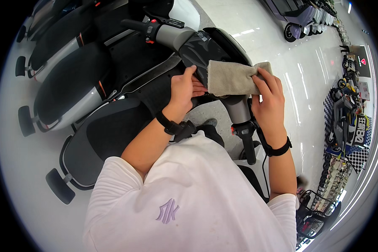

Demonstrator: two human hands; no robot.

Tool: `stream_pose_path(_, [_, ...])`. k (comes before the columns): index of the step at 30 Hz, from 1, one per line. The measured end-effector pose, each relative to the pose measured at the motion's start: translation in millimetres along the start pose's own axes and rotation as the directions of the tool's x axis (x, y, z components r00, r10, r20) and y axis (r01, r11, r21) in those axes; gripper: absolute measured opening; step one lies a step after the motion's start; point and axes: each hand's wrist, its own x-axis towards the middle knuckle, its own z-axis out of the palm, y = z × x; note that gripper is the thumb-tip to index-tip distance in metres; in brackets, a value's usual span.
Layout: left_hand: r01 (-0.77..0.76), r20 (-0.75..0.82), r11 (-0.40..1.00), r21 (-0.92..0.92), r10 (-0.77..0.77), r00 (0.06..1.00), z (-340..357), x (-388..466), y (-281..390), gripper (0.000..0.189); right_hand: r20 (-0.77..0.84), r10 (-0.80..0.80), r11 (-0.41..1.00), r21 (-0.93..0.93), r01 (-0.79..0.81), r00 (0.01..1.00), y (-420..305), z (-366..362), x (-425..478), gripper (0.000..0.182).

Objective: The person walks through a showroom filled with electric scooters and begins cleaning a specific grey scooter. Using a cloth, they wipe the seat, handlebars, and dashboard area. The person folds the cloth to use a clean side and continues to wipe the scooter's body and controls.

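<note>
A beige cloth [231, 78] lies folded over the dark dashboard panel [197, 50] of an electric scooter. My right hand [269, 97] grips the cloth's right end between thumb and fingers. At the cloth's left edge is my left hand [189, 83], thumb up and fingers extended towards the panel, with nothing seen in its grasp; its fingertips are partly hidden at the cloth. The scooter's handlebar has one black grip [134, 24] at the upper left and another [249, 149] below the cloth, each beside a switch block with red buttons.
The scooter's black and grey seat [113, 129] is at my left, with more parked scooters [72, 82] beyond it. A purple scooter [283, 12] stands at the upper right. Further vehicles and a checkered flag [357, 160] line the far right, across a glossy white floor.
</note>
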Motion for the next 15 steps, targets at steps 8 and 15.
stream_pose_path(8, [-0.082, 0.103, 0.971, 0.224, 0.061, 0.993, -6.8, 13.1, 20.6, 0.052, -0.028, 0.028, 1.0, 0.0, -0.028, 0.999, -3.6, 2.2, 0.0, 0.045])
stream_pose_path(15, [-0.202, 0.262, 0.953, 0.226, 0.141, 0.955, -21.6, 28.1, 13.6, 0.037, -0.039, 0.041, 0.999, -0.007, -0.041, 0.998, -7.7, 2.2, 0.2, 0.044])
